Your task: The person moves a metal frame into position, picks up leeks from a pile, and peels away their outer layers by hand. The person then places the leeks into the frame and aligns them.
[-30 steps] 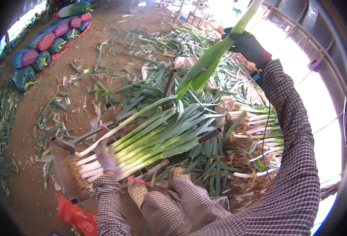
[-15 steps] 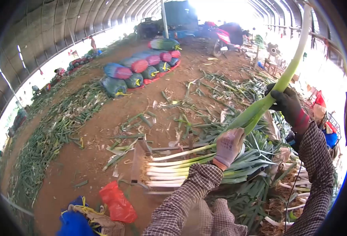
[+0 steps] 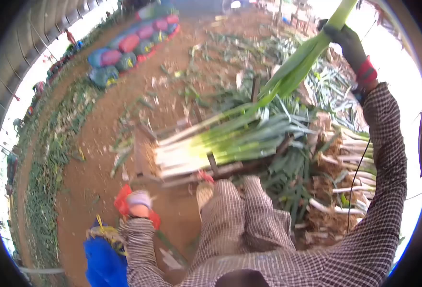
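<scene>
My right hand (image 3: pixel 348 40), in a dark glove with a red cuff, is raised at the top right and grips a long green leek (image 3: pixel 292 71) by its leaves. The leek's white end slants down onto a bundle of leeks (image 3: pixel 220 143) lying in a low metal frame (image 3: pixel 214 165). My left hand (image 3: pixel 139 201), in a pale glove, is down at the lower left, right over a red plastic bag (image 3: pixel 122 202). It is blurred, so its grip is unclear.
A blue bag (image 3: pixel 103 260) lies below the red one. My shoe (image 3: pixel 203 191) touches the frame. Loose leeks with roots (image 3: pixel 349 158) are heaped at the right. Filled blue and red sacks (image 3: pixel 124 45) sit far left on the dirt floor strewn with leaves.
My left hand has left the leek stalks and dropped to the red bag at the lower left. My right hand still holds the leek up. The view has tilted downward.
</scene>
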The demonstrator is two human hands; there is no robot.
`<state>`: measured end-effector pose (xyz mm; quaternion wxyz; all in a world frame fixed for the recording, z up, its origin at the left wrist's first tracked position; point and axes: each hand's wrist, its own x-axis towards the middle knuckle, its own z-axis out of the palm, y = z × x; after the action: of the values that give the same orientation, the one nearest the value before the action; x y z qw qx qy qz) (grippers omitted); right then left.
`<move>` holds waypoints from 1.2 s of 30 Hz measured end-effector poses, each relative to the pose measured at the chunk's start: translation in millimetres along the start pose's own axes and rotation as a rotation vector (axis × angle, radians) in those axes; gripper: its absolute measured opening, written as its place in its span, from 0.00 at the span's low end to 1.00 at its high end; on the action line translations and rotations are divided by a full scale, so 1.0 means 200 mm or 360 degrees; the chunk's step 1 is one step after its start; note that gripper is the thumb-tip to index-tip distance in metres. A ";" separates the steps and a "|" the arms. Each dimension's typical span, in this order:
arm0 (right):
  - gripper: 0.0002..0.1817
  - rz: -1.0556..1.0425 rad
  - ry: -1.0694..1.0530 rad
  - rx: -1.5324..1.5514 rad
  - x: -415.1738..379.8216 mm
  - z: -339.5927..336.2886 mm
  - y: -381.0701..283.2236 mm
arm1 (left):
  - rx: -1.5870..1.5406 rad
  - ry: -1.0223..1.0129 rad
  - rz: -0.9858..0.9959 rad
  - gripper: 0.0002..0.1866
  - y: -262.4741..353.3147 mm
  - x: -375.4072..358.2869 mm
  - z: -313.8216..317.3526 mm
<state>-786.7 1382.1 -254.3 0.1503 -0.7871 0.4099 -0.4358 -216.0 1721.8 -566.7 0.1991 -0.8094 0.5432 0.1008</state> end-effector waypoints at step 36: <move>0.24 -0.0107 -0.1869 -0.0760 -0.64 2.88 0.85 | -0.1032 0.1143 0.0570 0.15 0.79 1.47 0.47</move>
<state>-443.7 1307.5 -758.5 0.1567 -0.9192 0.3201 0.1674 -242.2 1462.0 -796.2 -0.2814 -0.7075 0.6481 0.0123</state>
